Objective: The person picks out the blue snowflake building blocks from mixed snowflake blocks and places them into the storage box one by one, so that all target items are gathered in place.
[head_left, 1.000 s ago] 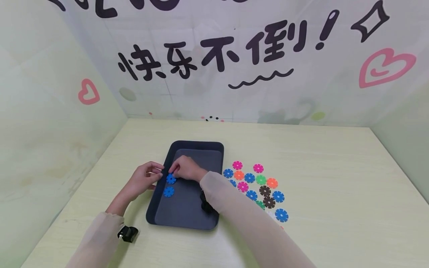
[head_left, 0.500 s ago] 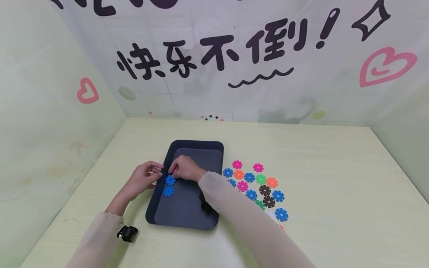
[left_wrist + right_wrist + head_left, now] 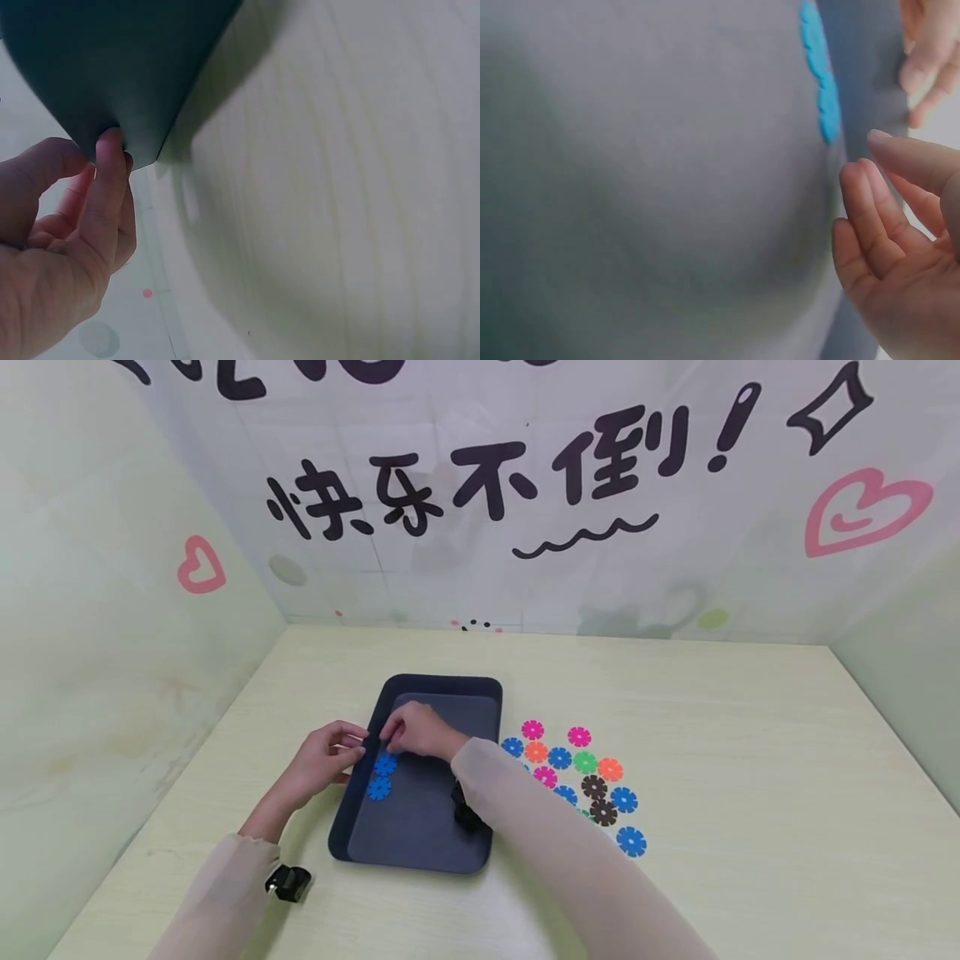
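Inside the dark rectangular tray [image 3: 427, 852], two blue notched plastic discs, an upper disc [image 3: 386, 765] and a lower disc [image 3: 379, 788], lie in a column along the left wall. My right hand [image 3: 422, 731] hovers just beyond the upper disc, near that same wall. In the right wrist view its thumb and fingers [image 3: 862, 195] are loosely bent and apart, with nothing between them. My left hand [image 3: 318, 764] is outside the tray at its left side, fingertips touching the wall; the left wrist view shows one finger [image 3: 110, 161] against the outer face.
Right of the tray lie several loose notched discs, including a pink disc [image 3: 579, 737], an orange disc [image 3: 611, 769], a green disc [image 3: 585, 762], a black disc [image 3: 603, 813] and a blue disc [image 3: 632, 841]. My right forearm covers part of this group. A printed backdrop [image 3: 480, 577] stands behind the table.
My right hand has lifted slightly off the upper blue disc, and its fingers have come away from it. That disc now sits closer to the lower one. My left hand stays put.
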{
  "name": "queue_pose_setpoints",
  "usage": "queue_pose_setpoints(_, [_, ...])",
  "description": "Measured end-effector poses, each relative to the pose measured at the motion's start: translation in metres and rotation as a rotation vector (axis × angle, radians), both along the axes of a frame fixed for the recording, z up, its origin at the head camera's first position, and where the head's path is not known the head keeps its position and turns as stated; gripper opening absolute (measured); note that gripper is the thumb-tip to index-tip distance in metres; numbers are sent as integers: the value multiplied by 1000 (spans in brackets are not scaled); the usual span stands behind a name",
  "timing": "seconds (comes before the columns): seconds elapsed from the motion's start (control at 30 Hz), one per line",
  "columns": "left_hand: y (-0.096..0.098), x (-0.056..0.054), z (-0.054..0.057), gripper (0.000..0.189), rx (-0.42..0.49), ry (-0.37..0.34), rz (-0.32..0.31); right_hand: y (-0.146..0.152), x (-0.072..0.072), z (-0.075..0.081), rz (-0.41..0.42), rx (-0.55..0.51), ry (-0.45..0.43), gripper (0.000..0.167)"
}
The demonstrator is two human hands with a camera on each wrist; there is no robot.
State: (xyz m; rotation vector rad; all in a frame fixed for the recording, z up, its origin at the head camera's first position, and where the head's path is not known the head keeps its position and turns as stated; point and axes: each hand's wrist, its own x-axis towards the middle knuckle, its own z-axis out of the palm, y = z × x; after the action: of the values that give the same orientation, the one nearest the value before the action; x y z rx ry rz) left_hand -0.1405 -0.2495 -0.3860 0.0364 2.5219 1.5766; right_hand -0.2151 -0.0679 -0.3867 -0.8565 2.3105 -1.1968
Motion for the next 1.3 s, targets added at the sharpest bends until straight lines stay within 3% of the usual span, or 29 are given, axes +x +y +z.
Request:
queue_pose_setpoints(0.4, [0,0,0,30,-12,2,-2,52,-16,46,136,81,116,25])
queue_pose_setpoints(0.63, [-3,0,0,29,-12,3,5,89,-22,60,123,141,143,25])
queue_pose_setpoints(0.83, [-3,1,-1,29,-11,3,6,122,-22,58,54,190,119,26])
queue_pose_setpoints(1.07, [-1,1,0,28,-19,5,3,157,-13,40,-30,191,106,26])
queue_pose_setpoints(1.3, [0,0,1,28,-12,3,-2,169,-6,21,-51,246,58,27])
